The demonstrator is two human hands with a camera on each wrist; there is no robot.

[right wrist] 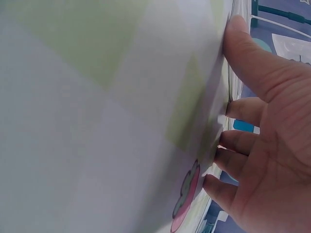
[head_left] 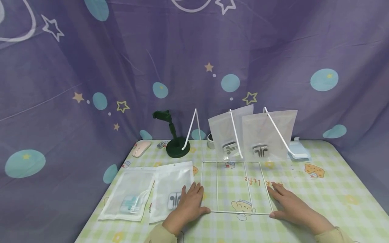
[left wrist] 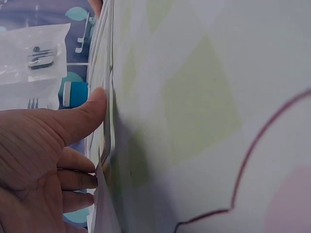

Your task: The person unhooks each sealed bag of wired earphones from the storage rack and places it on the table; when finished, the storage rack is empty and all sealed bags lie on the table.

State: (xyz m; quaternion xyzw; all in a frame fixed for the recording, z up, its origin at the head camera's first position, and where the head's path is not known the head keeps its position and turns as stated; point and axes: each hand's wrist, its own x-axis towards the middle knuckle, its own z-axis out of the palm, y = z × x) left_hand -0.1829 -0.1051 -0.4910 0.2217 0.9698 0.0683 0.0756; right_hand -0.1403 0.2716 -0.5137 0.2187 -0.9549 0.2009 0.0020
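A white wire display rack (head_left: 237, 212) stands on the table, its flat base toward me and three slanting prongs at the back. My left hand (head_left: 189, 204) lies at the base's left front corner, thumb against the wire and fingers spread along the side. At the opposite front corner is my right hand (head_left: 290, 204), thumb at the wire, fingers extended on the tablecloth. Two translucent pouches, the middle one (head_left: 219, 131) and the right one (head_left: 253, 130), hang from prongs with earphones inside. Beside my left hand lies a flat pouch (head_left: 161, 182) with earphones, overlapping another pouch (head_left: 133, 184) holding a teal-and-white item.
Behind the rack's left prong stands a dark green phone holder (head_left: 177, 148). A pink computer mouse (head_left: 141, 148) lies at the back left corner. A small white cup (head_left: 210, 143) and a pale blue item (head_left: 299, 150) are at the rear. A purple curtain (head_left: 182, 50) hangs beyond the table.
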